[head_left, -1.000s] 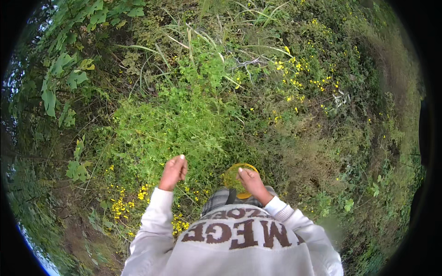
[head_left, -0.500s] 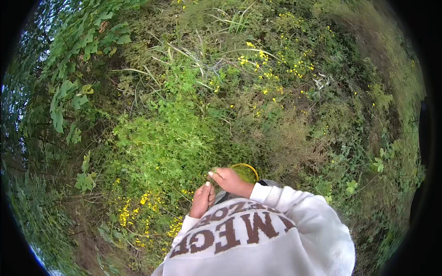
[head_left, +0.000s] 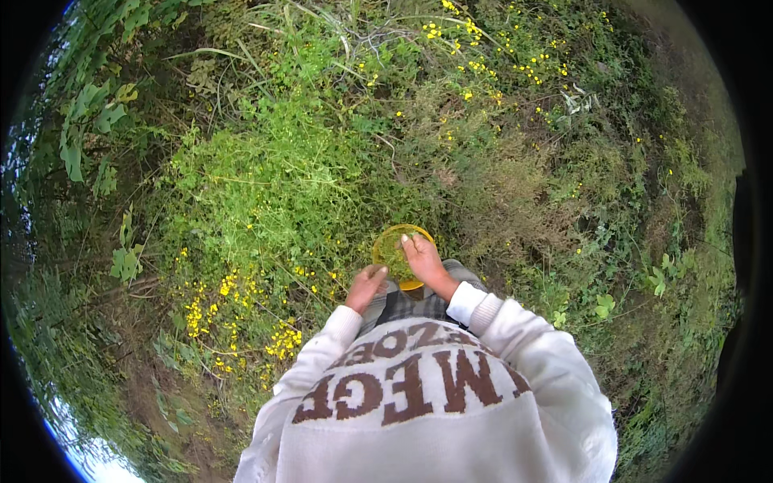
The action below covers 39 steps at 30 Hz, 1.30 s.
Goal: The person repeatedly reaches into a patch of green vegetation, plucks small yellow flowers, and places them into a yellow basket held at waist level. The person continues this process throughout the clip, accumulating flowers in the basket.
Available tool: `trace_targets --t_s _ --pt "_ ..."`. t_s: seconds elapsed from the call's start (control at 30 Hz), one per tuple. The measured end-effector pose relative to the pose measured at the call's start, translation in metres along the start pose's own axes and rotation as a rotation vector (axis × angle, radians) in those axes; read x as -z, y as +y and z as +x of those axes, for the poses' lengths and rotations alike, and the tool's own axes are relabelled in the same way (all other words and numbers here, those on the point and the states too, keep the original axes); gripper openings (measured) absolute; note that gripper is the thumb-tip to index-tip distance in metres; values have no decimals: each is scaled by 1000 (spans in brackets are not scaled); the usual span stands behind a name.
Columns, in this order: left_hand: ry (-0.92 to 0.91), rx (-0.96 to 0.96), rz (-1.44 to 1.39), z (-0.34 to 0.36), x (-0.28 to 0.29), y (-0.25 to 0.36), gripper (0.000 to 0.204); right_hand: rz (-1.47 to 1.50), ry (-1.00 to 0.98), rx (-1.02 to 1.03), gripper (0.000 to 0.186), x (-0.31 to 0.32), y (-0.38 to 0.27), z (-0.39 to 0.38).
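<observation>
A round yellow basket (head_left: 384, 234) sits low in front of my body, with small green plant bits (head_left: 393, 256) inside it. Over its right part is my right hand (head_left: 425, 262), thumb pointing away from me and fingers curled; whatever they hold is hidden. Just left of the basket's near rim is my left hand (head_left: 366, 287), closed with thumb against fingers. Too little shows to say what is in it. Bright green leafy plants (head_left: 282, 165) grow beyond my left hand.
Yellow flowers (head_left: 283, 339) bloom at the near left, and more yellow flowers (head_left: 527, 71) stand at the far right. Dry brownish brush (head_left: 499, 193) lies right of the basket. Large-leaved branches (head_left: 80, 121) hang at the far left.
My hands, close together before, have parted. The right one has moved away from my body over the basket. More of the basket shows, and the view has tilted nearer to my body.
</observation>
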State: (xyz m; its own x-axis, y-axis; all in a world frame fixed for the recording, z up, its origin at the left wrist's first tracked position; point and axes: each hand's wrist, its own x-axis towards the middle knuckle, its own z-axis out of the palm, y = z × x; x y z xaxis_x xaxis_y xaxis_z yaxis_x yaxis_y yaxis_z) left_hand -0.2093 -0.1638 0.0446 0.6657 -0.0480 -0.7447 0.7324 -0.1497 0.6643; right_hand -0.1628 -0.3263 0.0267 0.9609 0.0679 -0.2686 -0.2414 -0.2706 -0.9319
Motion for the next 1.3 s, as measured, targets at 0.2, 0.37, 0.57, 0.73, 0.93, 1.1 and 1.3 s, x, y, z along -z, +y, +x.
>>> trace_targets --t_s 0.2,0.37,0.57,0.73,0.93,1.1,1.3 --pt "85 -55 121 21 2 -40 60 -321 -240 -52 36 -18 51 8" --pt "30 133 -82 12 24 -45 60 -542 -385 153 37 -22 71 9" --pt "66 87 -86 4 39 -31 45 -543 -237 -35 29 -25 65 19" --pt "70 0 -84 6 41 -12 42 -515 -151 -65 28 -17 34 24" --pt "38 -51 -85 7 47 10 35 -366 -18 370 25 6 -69 25" --pt "2 -80 -84 9 50 21 34 -609 188 438 54 66 -127 44" --pt "-14 -144 -30 6 63 33 33 -667 240 87 51 107 -110 34"
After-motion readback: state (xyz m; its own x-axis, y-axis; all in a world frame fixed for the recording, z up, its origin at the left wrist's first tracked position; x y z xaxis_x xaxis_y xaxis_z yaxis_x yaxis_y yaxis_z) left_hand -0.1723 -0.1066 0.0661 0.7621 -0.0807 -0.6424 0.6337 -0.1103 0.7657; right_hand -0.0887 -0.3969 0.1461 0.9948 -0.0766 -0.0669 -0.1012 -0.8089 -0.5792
